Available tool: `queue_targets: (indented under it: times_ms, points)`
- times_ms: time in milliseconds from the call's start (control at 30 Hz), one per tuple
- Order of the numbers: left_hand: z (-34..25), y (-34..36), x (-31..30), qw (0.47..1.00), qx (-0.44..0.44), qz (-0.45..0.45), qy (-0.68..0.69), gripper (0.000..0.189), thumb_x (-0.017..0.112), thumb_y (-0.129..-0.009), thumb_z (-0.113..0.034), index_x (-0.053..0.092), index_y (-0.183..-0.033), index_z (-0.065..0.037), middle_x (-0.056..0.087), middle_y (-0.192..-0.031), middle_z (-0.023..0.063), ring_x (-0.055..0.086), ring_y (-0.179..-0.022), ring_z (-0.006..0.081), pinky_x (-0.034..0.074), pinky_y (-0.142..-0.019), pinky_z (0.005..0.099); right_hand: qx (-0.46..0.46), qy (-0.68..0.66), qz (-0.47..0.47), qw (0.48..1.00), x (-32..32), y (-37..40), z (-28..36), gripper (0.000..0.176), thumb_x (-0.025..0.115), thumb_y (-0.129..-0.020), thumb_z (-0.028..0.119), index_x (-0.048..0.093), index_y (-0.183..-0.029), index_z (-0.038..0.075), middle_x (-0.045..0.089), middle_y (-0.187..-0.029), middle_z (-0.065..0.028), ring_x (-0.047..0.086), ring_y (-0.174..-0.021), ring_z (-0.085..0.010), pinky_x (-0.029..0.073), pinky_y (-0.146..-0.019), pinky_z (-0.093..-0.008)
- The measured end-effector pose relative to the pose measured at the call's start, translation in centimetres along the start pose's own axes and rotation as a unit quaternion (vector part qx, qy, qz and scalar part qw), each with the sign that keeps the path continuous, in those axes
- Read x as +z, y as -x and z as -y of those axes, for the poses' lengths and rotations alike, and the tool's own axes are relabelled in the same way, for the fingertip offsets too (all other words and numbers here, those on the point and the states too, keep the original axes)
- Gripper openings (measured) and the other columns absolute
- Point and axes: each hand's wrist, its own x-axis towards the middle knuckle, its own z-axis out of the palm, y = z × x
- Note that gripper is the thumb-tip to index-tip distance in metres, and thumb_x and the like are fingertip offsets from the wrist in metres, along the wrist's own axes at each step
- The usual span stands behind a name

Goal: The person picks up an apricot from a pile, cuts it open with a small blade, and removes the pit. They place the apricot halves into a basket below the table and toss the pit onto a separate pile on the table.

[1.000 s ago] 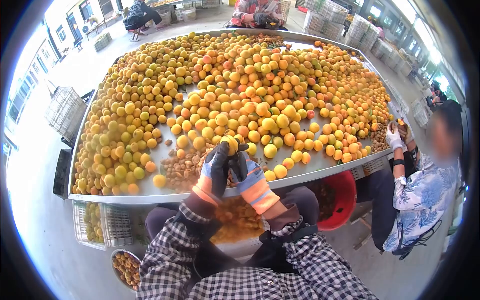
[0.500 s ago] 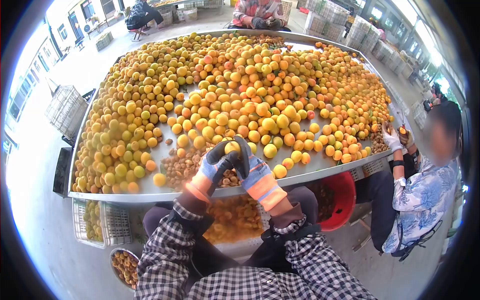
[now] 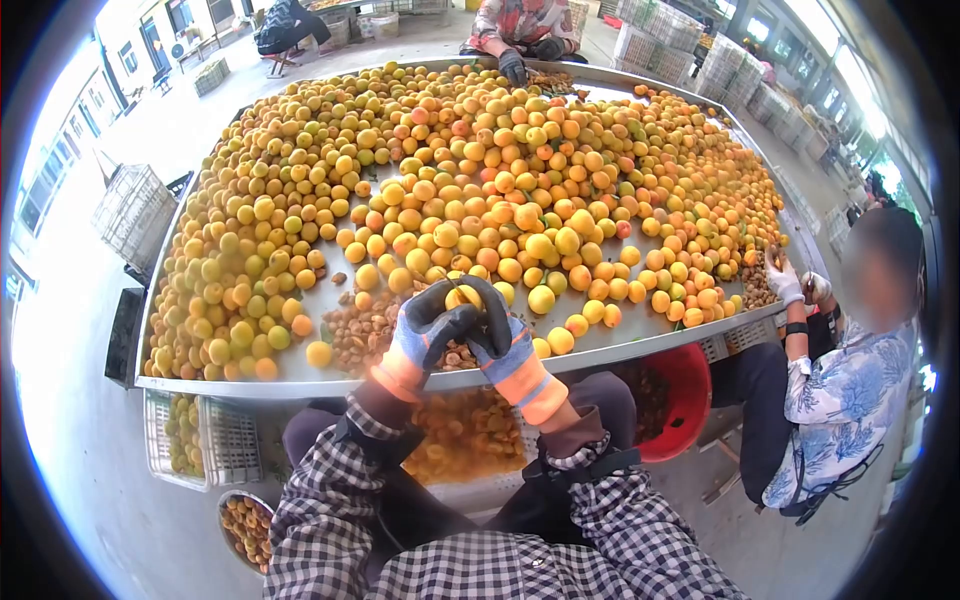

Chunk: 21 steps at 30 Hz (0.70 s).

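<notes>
My left hand point(image 3: 430, 335) and my right hand point(image 3: 505, 340), in grey-blue and orange gloves with dark fingers, meet over the near edge of a metal table point(image 3: 330, 387). Between them they hold one yellow-orange apricot point(image 3: 462, 296), with the fingers of both closed around it. A dark line shows across the fruit. Beside my left hand lies a pile of brown pits point(image 3: 360, 335). Many loose apricots point(image 3: 560, 240) cover the table beyond my hands.
Below the table edge sits a crate of orange fruit pieces point(image 3: 470, 440). A red tub point(image 3: 685, 400) stands right of it, a white crate point(image 3: 230, 445) and a bowl point(image 3: 247, 530) to the left. One person point(image 3: 850, 390) sits at right, another point(image 3: 525, 25) across the table.
My hands have shifted their hold on the apricot, and a dark line now shows on it. The person across has reached one gloved hand onto the table.
</notes>
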Motion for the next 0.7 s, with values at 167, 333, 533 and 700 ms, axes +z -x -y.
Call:
queue_targets:
  times_ms: [167,333,533,700]
  points:
    - [-0.6,0.6,0.1,0.998,-0.013,0.014,0.06,0.046,0.057,-0.084,-0.017,0.054,-0.125,0.002,0.063,-0.106,0.0068,0.061,-0.09,0.0133,0.05,-0.077,0.0256,0.056,-0.114,0.002,0.992,-1.1,-0.3,0.2,0.06,0.06,-0.085,0.002,0.034,-0.14,0.007,0.058,-0.12,-0.0139,0.062,-0.104,-0.0264,0.051,-0.086,-0.0334]
    - [-1.8,0.2,0.3,0.974,-0.08,0.02,0.21,0.053,0.048,-0.084,-0.018,0.046,-0.134,0.001,0.06,-0.109,0.0129,0.06,-0.083,0.017,0.05,-0.065,0.0257,0.192,-0.379,-0.068,0.903,-2.4,-0.8,-0.3,0.052,0.053,-0.085,-0.004,0.04,-0.135,0.006,0.055,-0.081,-0.0028,0.052,-0.066,-0.0093,0.045,-0.06,-0.0226]
    - [-2.8,0.1,-0.5,0.99,-0.055,-0.026,0.129,0.056,0.047,-0.084,-0.014,0.042,-0.138,-0.003,0.062,-0.109,0.0108,0.06,-0.079,0.0127,0.048,-0.06,0.0225,0.22,-0.35,0.142,0.899,-5.2,-0.1,3.0,0.056,0.058,-0.082,0.004,0.044,-0.136,0.005,0.053,-0.078,0.0015,0.049,-0.061,-0.0042,0.04,-0.054,-0.0206]
    - [-2.3,-0.1,-1.4,0.999,-0.017,-0.005,0.046,0.049,0.053,-0.081,-0.013,0.048,-0.129,-0.003,0.063,-0.11,0.0075,0.056,-0.075,0.0082,0.046,-0.061,0.0198,0.157,-0.192,0.183,0.951,-5.6,-0.2,3.4,0.053,0.062,-0.083,0.001,0.048,-0.134,0.005,0.06,-0.099,-0.0044,0.052,-0.062,-0.0037,0.041,-0.055,-0.0195]
